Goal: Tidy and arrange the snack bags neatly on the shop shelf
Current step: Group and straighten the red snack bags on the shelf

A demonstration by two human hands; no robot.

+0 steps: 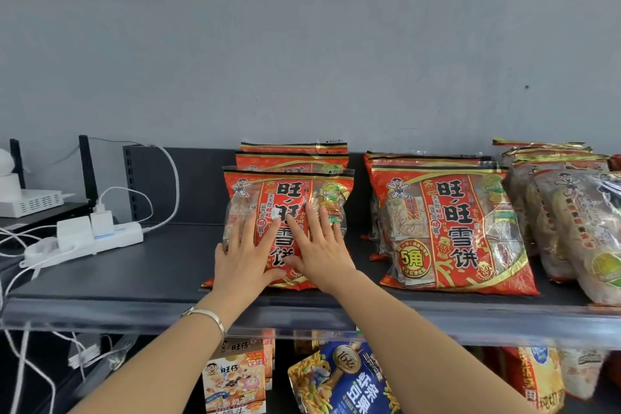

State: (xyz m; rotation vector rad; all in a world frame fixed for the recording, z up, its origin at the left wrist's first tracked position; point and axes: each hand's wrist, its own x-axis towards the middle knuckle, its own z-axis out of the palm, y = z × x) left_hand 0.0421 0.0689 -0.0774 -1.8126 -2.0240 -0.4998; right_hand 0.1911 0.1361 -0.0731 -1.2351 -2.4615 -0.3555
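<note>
A row of red rice-cracker bags (pixel 289 191) stands upright on the dark top shelf (pixel 141 279), one behind another. My left hand (pixel 247 252) and my right hand (pixel 319 245) both lie flat, fingers spread, against the front of the foremost bag. To the right stands a second row of the same red bags (pixel 453 228). Further right lean several paler bags (pixel 571 222) with clear wrapping.
A white power strip (pixel 84 239) with plugs and cables lies on the shelf's left part, beside a white device (pixel 30 202). The grey wall rises behind. On the lower shelf sit a snack box (pixel 235 380), a blue bag (pixel 342 383) and more bags (pixel 537 376).
</note>
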